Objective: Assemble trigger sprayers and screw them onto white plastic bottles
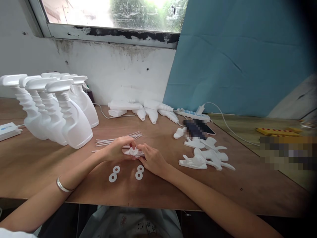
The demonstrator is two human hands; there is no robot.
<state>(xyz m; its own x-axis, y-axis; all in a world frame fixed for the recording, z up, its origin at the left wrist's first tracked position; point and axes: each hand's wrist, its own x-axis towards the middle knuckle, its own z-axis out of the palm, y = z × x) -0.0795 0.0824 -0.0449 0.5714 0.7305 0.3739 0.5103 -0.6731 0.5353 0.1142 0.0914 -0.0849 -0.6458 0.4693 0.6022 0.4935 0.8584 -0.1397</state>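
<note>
Over the middle of the table, a white spray trigger head (134, 151) is held between both hands, partly covered by the fingers. My left hand (119, 148) pinches it from the left, thumb and fingers closed around its top and side. From the right, my right hand (154, 160) grips the same piece with bent fingers. Just in front of the hands lie several flat white ring washers (139, 175) in two small groups. Behind my left hand, thin white dip tubes (106, 142) are spread on the wood.
Assembled white spray bottles (77, 127) stand at the left. Empty bottles (151, 114) lie by the wall. More spray heads (198, 160) are piled at the right, near a phone (210, 129) and a power strip (192, 114). The table (158, 196) ends near my lap.
</note>
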